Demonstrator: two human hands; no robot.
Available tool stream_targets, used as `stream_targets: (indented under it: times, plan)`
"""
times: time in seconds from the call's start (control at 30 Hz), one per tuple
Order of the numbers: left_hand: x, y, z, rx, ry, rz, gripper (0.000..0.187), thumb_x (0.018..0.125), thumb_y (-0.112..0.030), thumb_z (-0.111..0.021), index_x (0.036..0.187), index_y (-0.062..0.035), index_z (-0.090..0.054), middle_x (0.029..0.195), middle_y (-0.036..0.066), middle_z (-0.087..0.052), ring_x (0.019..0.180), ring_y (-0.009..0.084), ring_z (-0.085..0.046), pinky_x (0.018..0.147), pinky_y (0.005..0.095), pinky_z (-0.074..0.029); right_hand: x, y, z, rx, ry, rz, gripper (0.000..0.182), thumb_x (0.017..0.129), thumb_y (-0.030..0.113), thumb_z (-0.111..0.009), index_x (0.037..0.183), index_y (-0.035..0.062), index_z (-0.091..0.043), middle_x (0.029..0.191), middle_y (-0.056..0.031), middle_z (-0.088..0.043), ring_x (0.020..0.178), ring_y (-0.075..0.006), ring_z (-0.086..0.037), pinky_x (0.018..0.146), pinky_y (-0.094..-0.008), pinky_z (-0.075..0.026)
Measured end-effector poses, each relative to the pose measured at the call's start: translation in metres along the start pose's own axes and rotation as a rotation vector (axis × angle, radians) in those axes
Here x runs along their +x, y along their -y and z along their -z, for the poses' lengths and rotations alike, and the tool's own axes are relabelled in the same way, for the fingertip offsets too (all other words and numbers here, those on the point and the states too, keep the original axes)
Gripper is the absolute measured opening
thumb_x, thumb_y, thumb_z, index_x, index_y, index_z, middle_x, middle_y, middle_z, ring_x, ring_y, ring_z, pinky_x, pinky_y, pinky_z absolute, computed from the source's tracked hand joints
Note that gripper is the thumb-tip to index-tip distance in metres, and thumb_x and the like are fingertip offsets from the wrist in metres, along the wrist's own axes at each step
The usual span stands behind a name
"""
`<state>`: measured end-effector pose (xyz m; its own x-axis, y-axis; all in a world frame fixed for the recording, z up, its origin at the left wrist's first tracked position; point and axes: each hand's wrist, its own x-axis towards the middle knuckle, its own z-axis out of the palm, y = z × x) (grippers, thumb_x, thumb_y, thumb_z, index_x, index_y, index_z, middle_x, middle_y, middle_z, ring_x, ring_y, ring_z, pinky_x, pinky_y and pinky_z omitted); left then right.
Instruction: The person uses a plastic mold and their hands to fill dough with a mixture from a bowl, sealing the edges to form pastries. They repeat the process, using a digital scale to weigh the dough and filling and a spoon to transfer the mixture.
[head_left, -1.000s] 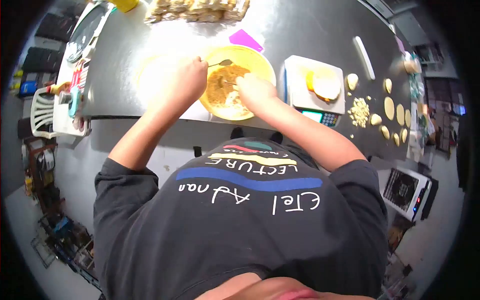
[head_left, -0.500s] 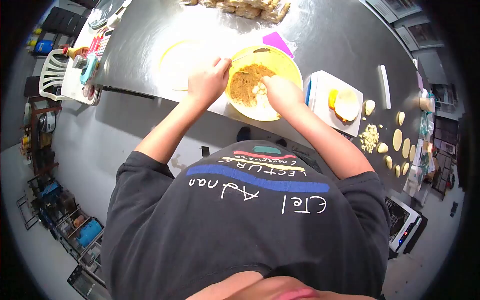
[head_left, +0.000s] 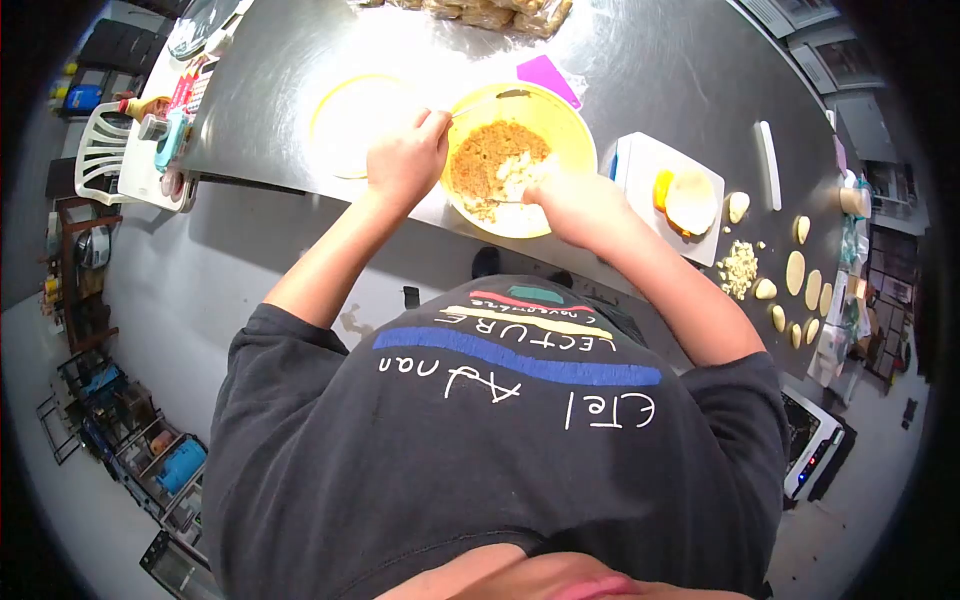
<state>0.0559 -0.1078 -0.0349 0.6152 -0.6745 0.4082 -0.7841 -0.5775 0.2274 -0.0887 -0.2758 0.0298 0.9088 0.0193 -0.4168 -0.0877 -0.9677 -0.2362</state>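
Note:
A yellow bowl stands near the table's front edge, with a brown crumbly mixture and paler bits inside. My left hand is closed at the bowl's left rim around the handle end of a metal spoon, whose head lies over the bowl's far side. Inside the bowl's near right part is my right hand, closed on a second metal utensil, seemingly a spoon; its head is partly buried in the mixture.
A pale yellow-rimmed lid lies left of the bowl. To the right are a white scale bearing a round pale item, chopped pieces, and several pale oval pieces. Behind sit a purple scraper and plastic-wrapped goods.
My right hand has brought its utensil from the mixture's far left toward the bowl's near side, turning over the contents. My left hand stays at the rim; the view has shifted slightly.

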Motion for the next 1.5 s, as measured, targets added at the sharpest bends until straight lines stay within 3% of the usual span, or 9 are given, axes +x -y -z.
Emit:
stream_targets:
  times: [0.23, 0.53, 0.6, 0.67, 0.73, 0.83, 1.13, 1.33, 1.5]
  plan:
    - [-0.001, 0.001, -0.005, 0.004, -0.046, -0.011, 0.006, 0.082, -0.019, -0.06, 0.085, -0.0151, -0.062, 0.075, 0.004, -0.061, 0.057, 0.026, -0.06, 0.048, 0.037, -0.048, -0.023, -0.014, 0.035, 0.061, 0.197, -0.102, 0.033, 0.077, 0.006, -0.05, 0.104, 0.0157, -0.067, 0.095, -0.0149, -0.066, 0.091, -0.0281, -0.063, 0.079, -0.039, -0.049]
    - [-0.003, 0.0, 0.013, -0.113, -0.063, -0.038, 0.009, 0.082, -0.016, -0.06, 0.088, -0.0119, -0.063, 0.078, 0.006, -0.062, 0.062, 0.0274, -0.061, 0.054, 0.0368, -0.049, -0.046, -0.063, 0.006, 0.456, 0.018, -0.145, 0.045, 0.074, -0.002, -0.042, 0.107, 0.0182, -0.065, 0.09, -0.0156, -0.065, 0.085, -0.0274, -0.063, 0.076, -0.0346, -0.047]
    - [-0.007, -0.005, 0.022, -0.151, -0.052, -0.018, 0.011, 0.082, -0.016, -0.06, 0.09, -0.0103, -0.064, 0.081, 0.008, -0.064, 0.066, 0.0279, -0.062, 0.057, 0.0364, -0.05, -0.05, -0.072, -0.005, 0.524, -0.136, -0.155, 0.044, 0.075, -0.007, -0.041, 0.106, 0.0134, -0.066, 0.072, -0.0116, -0.061, 0.067, -0.019, -0.055, 0.067, -0.0295, -0.044]
    - [-0.013, -0.01, 0.027, -0.285, -0.113, 0.1, 0.013, 0.084, -0.014, -0.058, 0.093, -0.0074, -0.064, 0.088, 0.01, -0.065, 0.073, 0.0278, -0.064, 0.063, 0.0355, -0.051, -0.057, -0.079, -0.008, 0.567, -0.186, -0.142, 0.044, 0.076, -0.003, -0.041, 0.107, 0.0176, -0.065, 0.074, -0.0132, -0.061, 0.065, -0.0208, -0.057, 0.065, -0.031, -0.045]
    - [-0.017, -0.028, 0.039, -0.291, -0.086, 0.186, 0.016, 0.087, -0.016, -0.054, 0.095, -0.0055, -0.065, 0.09, 0.012, -0.066, 0.078, 0.0263, -0.065, 0.067, 0.034, -0.05, -0.066, -0.087, -0.008, 0.611, -0.234, -0.127, 0.045, 0.077, 0.002, -0.04, 0.108, 0.0217, -0.065, 0.075, -0.0149, -0.062, 0.064, -0.0226, -0.058, 0.062, -0.0326, -0.045]
    - [-0.025, -0.056, 0.043, -0.554, -0.219, 0.314, 0.024, 0.093, -0.018, -0.047, 0.099, -0.0025, -0.065, 0.085, 0.015, -0.063, 0.08, 0.0238, -0.061, 0.073, 0.0317, -0.046, -0.083, -0.107, -0.015, 0.637, -0.351, -0.167, 0.038, 0.081, 0.006, -0.042, 0.107, 0.0203, -0.066, 0.057, -0.0081, -0.048, 0.048, -0.0122, -0.043, 0.049, -0.0282, -0.035]
    - [-0.036, -0.206, 0.007, -0.618, -0.047, 0.034, 0.011, 0.084, -0.008, -0.057, 0.092, -0.0017, -0.061, 0.079, 0.012, -0.06, 0.074, 0.0259, -0.057, 0.065, 0.0336, -0.045, -0.198, -0.185, -0.027, 0.75, -0.552, -0.43, 0.037, 0.079, 0.004, -0.044, 0.107, 0.0166, -0.065, 0.06, -0.007, -0.05, 0.053, -0.0104, -0.045, 0.052, -0.0272, -0.038]
    - [-0.058, -0.263, -0.074, -0.7, 0.101, 0.1, 0.016, 0.088, -0.011, -0.054, 0.1, -0.0014, -0.061, 0.088, 0.014, -0.066, 0.078, 0.0269, -0.063, 0.069, 0.0336, -0.048, -0.226, -0.234, -0.065, 0.643, -0.448, -0.563, 0.039, 0.078, 0.006, -0.044, 0.11, 0.0183, -0.063, 0.064, -0.0107, -0.057, 0.056, -0.0179, -0.054, 0.055, -0.0323, -0.042]
    - [-0.061, -0.291, -0.102, -0.617, 0.193, 0.167, 0.021, 0.087, -0.019, -0.053, 0.1, -0.0049, -0.061, 0.084, 0.018, -0.064, 0.079, 0.0345, -0.062, 0.068, 0.0421, -0.048, -0.222, -0.243, -0.077, 0.553, -0.4, -0.592, 0.04, 0.078, 0.009, -0.043, 0.111, 0.0202, -0.062, 0.083, -0.0163, -0.065, 0.077, -0.0295, -0.063, 0.067, -0.0405, -0.048]
